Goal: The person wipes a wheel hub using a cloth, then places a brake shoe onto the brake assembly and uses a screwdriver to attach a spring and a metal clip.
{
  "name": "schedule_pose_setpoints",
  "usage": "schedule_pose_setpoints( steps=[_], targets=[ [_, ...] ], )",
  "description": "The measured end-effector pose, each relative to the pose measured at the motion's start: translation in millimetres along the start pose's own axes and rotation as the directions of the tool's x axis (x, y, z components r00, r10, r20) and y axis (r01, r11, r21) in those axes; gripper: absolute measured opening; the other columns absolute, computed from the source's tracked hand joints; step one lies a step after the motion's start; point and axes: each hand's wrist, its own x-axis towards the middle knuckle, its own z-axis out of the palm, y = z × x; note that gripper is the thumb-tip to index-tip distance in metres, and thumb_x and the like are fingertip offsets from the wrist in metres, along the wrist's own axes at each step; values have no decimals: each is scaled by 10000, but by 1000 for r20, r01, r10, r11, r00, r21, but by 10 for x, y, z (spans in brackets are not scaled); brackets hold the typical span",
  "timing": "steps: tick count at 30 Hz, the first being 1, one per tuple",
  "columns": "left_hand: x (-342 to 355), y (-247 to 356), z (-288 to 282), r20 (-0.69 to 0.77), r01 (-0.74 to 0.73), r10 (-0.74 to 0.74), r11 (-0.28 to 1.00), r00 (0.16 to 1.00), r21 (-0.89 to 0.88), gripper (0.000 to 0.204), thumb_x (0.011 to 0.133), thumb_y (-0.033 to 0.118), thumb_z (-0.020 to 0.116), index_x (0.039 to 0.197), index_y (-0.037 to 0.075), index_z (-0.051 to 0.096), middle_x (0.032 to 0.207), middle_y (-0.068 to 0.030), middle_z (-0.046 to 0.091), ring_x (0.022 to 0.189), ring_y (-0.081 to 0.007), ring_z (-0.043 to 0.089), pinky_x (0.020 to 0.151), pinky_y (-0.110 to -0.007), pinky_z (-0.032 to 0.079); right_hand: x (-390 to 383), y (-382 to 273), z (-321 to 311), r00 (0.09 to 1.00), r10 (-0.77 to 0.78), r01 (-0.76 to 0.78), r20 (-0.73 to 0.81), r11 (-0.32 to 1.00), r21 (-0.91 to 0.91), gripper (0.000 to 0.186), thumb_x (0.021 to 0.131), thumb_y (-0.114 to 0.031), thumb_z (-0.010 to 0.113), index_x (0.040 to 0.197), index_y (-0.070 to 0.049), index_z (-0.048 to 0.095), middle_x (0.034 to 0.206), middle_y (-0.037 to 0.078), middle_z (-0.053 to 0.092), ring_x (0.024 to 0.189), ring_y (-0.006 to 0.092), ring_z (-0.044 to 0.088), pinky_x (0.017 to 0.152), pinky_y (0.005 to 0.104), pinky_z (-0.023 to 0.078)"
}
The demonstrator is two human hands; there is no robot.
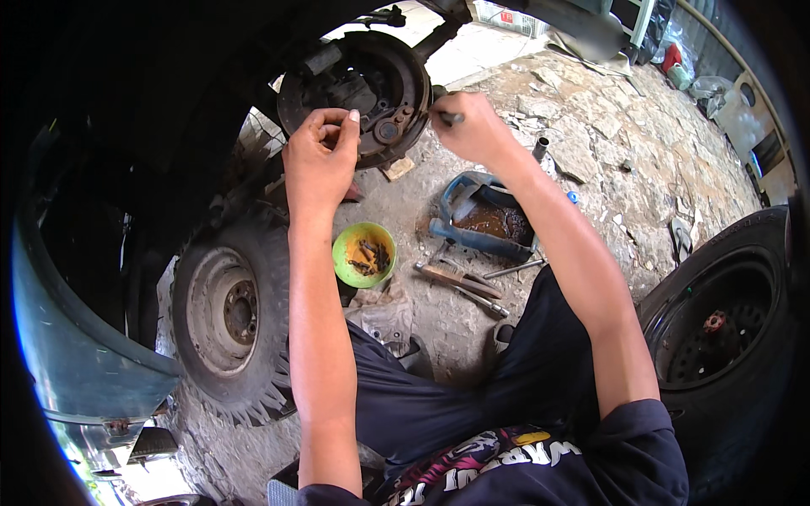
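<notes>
A brake assembly with a rusty round backing plate (pixel 390 87) is under the dark wheel arch. My left hand (pixel 321 150) is in front of its lower left, fingers curled, thumb and fingertips close together; what they hold, if anything, is hidden. At the plate's right edge, my right hand (pixel 468 129) is closed on a small dark metal object (pixel 451 118), too unclear to name. Below lie a green bowl (pixel 344 263) of small metal parts and a blue cut-open container (pixel 498 249) holding brown liquid.
A brush (pixel 451 274) and metal bars (pixel 494 308) lie between my legs. A detached wheel (pixel 222 308) is at left, another tyre (pixel 742 384) at right. A bluish car body panel (pixel 89 363) curves along the left. Bags and clutter (pixel 709 88) line the back wall.
</notes>
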Motion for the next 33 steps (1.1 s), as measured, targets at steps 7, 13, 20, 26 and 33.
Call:
schedule_pose_setpoints(
  steps=[7,13,20,26,33],
  targets=[
    [11,-42,-60,-15,-15,15,1000,1000,-3,190,933,168,671,986,-14,673,777,-45,673,711,-79,642,623,-225,520,-116,-429,202,996,-15,8,83,996,89,78,790,-19,639,790,42,687,719,243,642,680,386,673,627,423,534],
    [-1,9,-41,-19,1,-1,1000,1000,-4,190,931,173,674,968,-13,676,777,-44,675,715,-76,643,620,-223,519,-2,-198,-79,997,82,-82,2,995,54,85,809,-17,635,819,32,704,721,241,651,623,370,658,618,403,535],
    [11,-44,-46,-65,-35,32,999,997,-37,200,907,201,682,911,1,668,661,-50,669,563,-77,596,569,-244,465,-232,-490,382,986,-116,114,118,993,28,51,747,41,599,731,43,648,701,234,623,664,353,668,614,430,549],
    [15,-54,-52,-83,-67,67,998,994,2,206,905,203,679,905,-3,668,656,-58,667,559,-79,585,572,-249,460,-34,-327,-13,997,56,-55,44,998,-15,76,783,11,617,751,71,651,696,256,633,640,376,664,623,421,547],
    [34,-79,-53,-83,-51,48,998,995,-38,205,900,201,685,906,-4,668,653,-55,665,558,-73,568,571,-247,455,-284,-667,329,949,58,-19,309,992,-129,130,687,-27,677,747,84,647,862,283,643,813,427,674,774,457,566]
  ],
)
